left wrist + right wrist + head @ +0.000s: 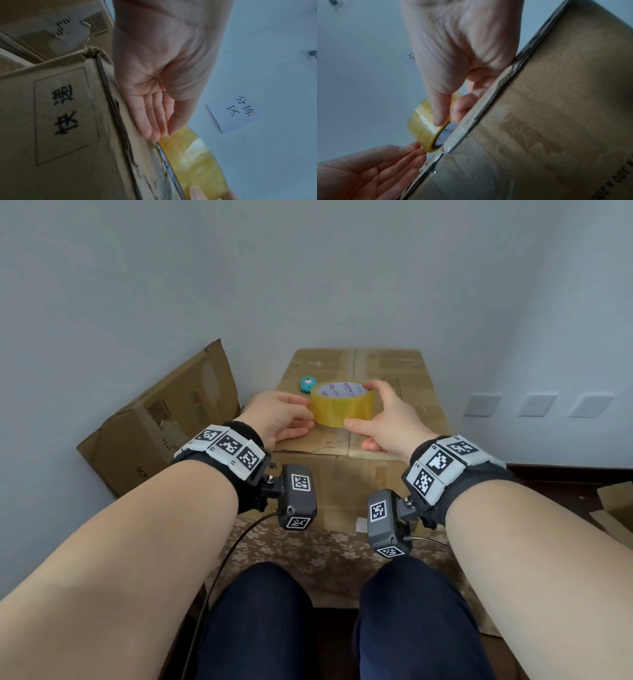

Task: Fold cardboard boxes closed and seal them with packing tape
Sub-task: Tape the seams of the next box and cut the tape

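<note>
A brown cardboard box point(373, 371) stands in front of my knees with its top flaps folded flat. A roll of yellowish clear packing tape point(342, 407) lies on the near part of the top. My right hand point(383, 412) grips the roll, with the thumb on its near side and the fingers over its far rim. In the right wrist view the thumb presses the roll point(423, 128) against the box edge point(539, 108). My left hand point(287, 417) lies on the box top, its straight fingers touching the roll's left side point(192, 162).
A small teal round object point(307, 384) sits on the box top behind the roll. A second, opened cardboard box point(161, 419) leans against the wall at left. Cardboard pieces point(613, 508) lie on the floor at right. A floral cloth point(308, 546) covers the floor under the box.
</note>
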